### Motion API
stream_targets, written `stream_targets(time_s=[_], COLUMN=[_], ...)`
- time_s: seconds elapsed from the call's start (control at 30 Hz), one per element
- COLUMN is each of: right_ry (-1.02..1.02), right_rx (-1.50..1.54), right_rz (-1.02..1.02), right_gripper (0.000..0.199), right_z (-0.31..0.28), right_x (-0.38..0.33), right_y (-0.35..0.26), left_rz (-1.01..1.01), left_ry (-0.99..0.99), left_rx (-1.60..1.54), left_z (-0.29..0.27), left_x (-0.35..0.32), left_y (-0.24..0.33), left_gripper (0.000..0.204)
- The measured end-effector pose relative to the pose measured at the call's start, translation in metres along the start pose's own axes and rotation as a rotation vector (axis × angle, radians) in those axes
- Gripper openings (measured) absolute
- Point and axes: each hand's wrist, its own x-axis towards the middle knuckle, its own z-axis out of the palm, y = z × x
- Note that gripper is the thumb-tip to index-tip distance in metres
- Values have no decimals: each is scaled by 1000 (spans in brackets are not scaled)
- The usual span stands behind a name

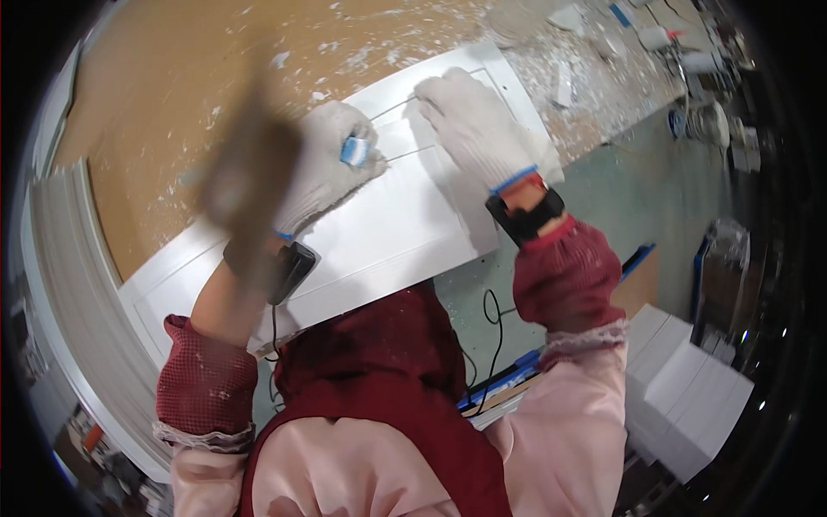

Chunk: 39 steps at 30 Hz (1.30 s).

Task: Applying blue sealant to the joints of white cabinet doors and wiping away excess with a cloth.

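Observation:
A white panel (388,211) with grooved lines lies slantwise across the workbench in front of me. My left hand (332,159), in a white knit glove, is closed around a small blue-and-white block (355,152) above the panel's middle. My right hand (469,121), gloved the same way, rests on the panel near its far right end, fingers stretched out and palm down. A whitish flap, perhaps thin cloth or paper, shows beside the right glove's cuff. A blurred brown shape (250,164) close to the camera covers part of my left hand and wrist.
The brown workbench (172,103) is strewn with white flakes. Long white strips (73,250) are stacked at the left. Bottles and spools stand at the far right. White boxes (685,388) sit at the lower right. Black cables hang beside my apron.

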Motion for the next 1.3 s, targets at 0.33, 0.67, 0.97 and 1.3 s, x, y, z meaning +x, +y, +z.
stream_targets(time_s=[0.33, 0.67, 0.97, 1.3], right_ry=[-56, 144, -24, -84], right_rx=[-33, 385, 38, 16], right_rz=[168, 328, 64, -57], right_gripper=[24, 30, 22, 18], right_z=[-2, -30, 3, 2], right_x=[-21, -41, -27, -67], right_y=[-8, 28, 10, 4], left_rz=[-126, -25, -201, -160], left_ry=[-107, -16, -133, -131], left_rx=[-54, -27, -71, -74], left_z=[-1, -8, -7, -10], left_x=[0, 2, 0, 7], left_y=[12, 12, 16, 24], left_gripper=[30, 26, 32, 27])
